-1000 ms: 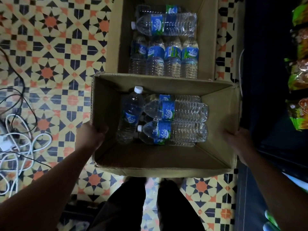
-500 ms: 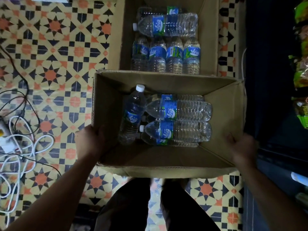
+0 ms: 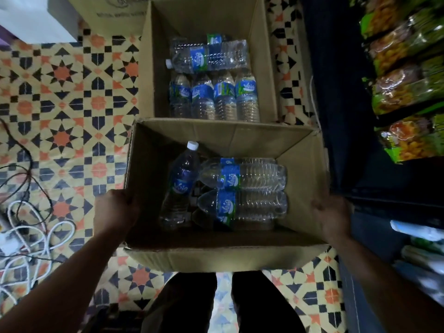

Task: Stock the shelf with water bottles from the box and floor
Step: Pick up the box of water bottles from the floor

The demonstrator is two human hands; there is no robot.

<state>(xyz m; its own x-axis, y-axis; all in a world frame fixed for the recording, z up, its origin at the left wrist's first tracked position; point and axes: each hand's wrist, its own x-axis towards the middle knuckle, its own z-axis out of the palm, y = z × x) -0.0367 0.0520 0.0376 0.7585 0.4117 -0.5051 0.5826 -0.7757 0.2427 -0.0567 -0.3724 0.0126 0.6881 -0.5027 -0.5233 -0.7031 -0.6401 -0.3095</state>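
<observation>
a tiled floor of orange, black and cream stars fills the left side and runs under everything. along the right edge stands a dark shelf, its upper levels packed with green and orange snack packets. lower down it holds pale packages too blurred to name. two open cardboard boxes sit in a line just beside the shelf.

the far box holds a row of four bottles side by side, blue labels showing. a crosswise bottle lies beyond them, cap to the left. the near box is directly below the camera, its far wall overlapping the far box's near edge. its front flap lies over the person's dark trouser legs.

inside the near box a leaning bottle is propped with its base toward the person. to its right the stacked bottles lie on their sides, necks pointing left, touching the leaning one. at least one more lies beneath them, mostly hidden.

the left hand grips the near box's left wall, fingers curled over the rim into the box. the right hand holds the right wall the same way, though it is blurred and its fingertips are hard to make out.

white and black cables tangle on the floor at far left, well apart from the boxes. the leaning bottle's white cap points toward the far wall.
</observation>
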